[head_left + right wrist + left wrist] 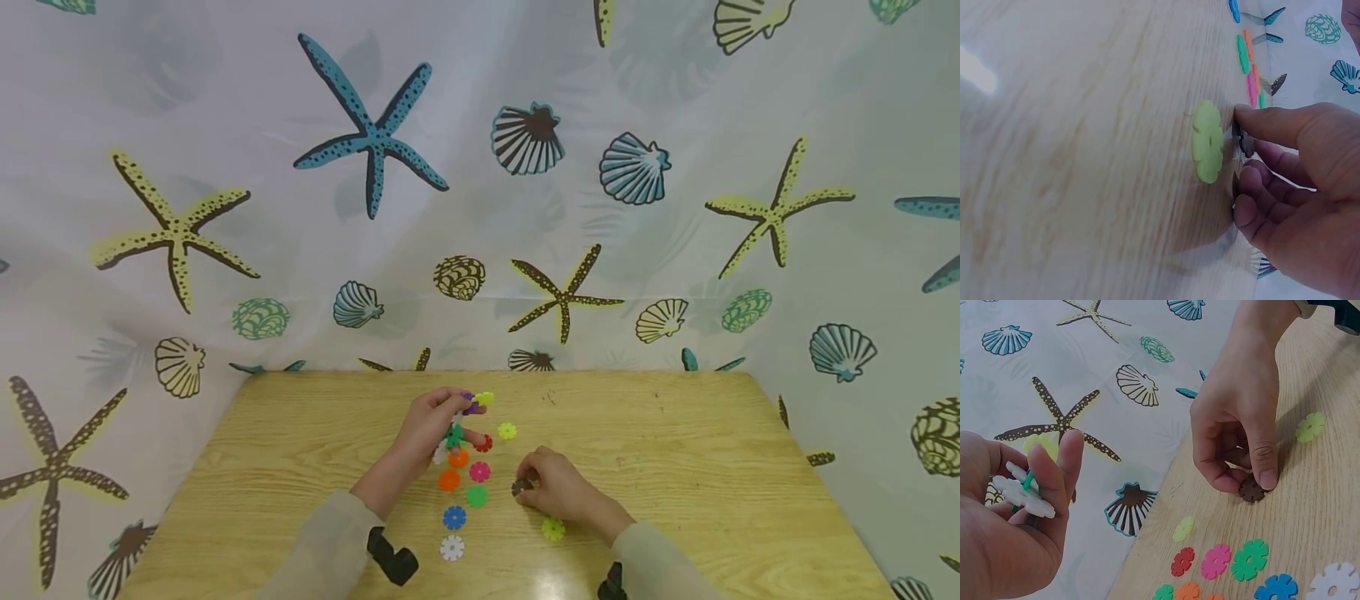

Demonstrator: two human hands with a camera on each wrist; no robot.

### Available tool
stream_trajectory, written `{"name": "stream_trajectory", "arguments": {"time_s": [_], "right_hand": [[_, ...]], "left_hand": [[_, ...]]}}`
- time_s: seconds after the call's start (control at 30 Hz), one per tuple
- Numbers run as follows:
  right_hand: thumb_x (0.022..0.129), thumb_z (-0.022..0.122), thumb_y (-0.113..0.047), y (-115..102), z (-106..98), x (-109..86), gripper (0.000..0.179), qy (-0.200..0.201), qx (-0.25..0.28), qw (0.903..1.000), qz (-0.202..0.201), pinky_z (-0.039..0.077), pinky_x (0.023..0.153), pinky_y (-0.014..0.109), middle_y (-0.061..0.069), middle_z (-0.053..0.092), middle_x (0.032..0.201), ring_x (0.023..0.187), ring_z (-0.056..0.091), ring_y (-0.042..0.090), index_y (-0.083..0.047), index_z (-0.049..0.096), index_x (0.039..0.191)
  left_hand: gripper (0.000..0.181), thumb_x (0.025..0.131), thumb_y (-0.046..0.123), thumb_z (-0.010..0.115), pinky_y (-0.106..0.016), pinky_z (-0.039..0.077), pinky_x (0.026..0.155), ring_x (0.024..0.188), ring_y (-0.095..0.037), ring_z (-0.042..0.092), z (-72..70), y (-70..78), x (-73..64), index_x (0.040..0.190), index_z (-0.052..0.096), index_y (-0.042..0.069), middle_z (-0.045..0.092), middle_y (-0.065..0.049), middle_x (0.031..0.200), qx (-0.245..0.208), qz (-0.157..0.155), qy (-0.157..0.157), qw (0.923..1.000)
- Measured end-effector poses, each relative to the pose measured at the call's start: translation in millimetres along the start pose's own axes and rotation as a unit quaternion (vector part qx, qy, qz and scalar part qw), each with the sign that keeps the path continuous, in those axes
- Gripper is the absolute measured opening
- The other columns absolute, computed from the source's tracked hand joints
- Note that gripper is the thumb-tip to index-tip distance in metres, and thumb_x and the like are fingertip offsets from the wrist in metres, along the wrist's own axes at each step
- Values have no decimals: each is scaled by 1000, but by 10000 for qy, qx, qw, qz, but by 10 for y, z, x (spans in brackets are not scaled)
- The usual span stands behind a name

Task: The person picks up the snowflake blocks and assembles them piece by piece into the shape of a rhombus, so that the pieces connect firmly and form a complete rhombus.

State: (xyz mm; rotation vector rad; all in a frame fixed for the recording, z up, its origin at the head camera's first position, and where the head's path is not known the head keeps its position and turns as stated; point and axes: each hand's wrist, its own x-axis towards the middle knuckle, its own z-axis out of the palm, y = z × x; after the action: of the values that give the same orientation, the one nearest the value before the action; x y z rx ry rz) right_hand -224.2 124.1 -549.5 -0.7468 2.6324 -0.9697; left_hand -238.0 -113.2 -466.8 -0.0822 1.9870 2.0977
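My left hand (429, 423) is raised over the far middle of the table and holds a cluster of notched plastic discs. White discs (1030, 499) with a green disc (1028, 480) slotted between them show in the left wrist view; a purple disc (470, 404) and a yellow disc (485, 398) show by the fingertips in the head view. The fingers partly hide the cluster. Down at the tabletop, my right hand (561, 487) pinches a brown notched disc (1250, 489) between thumb and fingers. A yellow-green disc (1208, 142) lies flat beside that hand.
Loose discs lie between the hands: red (484, 443), pink (480, 472), green (477, 496), blue (454, 517), white (452, 547), two orange (449, 480), and a yellow one (507, 431) farther back. A patterned curtain (465, 208) hangs behind the wooden table (675, 450).
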Motion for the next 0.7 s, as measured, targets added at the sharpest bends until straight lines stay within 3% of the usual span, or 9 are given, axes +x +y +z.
{"name": "stream_trajectory", "arguments": {"time_s": [0.17, 0.3, 0.53, 0.7], "right_hand": [[96, 76, -6, -19, -24, -5, 16, -19, 394, 9992, -88, 49, 68, 24, 3, 66, 90, 77, 57, 9, -4, 64, 107], [100, 69, -4, -33, -85, -2, 7, 332, 807, 9962, -73, 52, 65, 23, 4, 69, 90, 75, 61, 8, -4, 67, 107], [101, 67, -3, -126, -332, 54, 13, 1109, 1791, 9775, -78, 60, 62, 29, 14, 73, 89, 74, 72, 38, 2, 71, 112], [102, 66, -5, -251, -512, 80, 17, 1445, 2285, 9626, -196, 64, 66, 35, 22, 76, 91, 76, 73, 44, 6, 71, 114]], "left_hand": [[30, 108, 21, 53, -17, 50, 51, 67, -15, 77, -3, 3, -3, 127, 63, 0, 73, -22, 129, -24, 20, 6, 10000], [30, 108, 21, 52, -16, 48, 48, 67, -13, 77, -4, 6, -10, 126, 62, -1, 74, -21, 129, -22, 43, -62, 10000], [29, 109, 21, 53, -15, 45, 46, 65, -13, 76, 2, 21, -18, 124, 63, -1, 74, -21, 127, 9, 51, -67, 10000], [31, 109, 21, 53, -16, 45, 46, 66, -13, 76, 2, 26, -21, 126, 63, -2, 77, -17, 122, 69, 71, -125, 9999]]}}
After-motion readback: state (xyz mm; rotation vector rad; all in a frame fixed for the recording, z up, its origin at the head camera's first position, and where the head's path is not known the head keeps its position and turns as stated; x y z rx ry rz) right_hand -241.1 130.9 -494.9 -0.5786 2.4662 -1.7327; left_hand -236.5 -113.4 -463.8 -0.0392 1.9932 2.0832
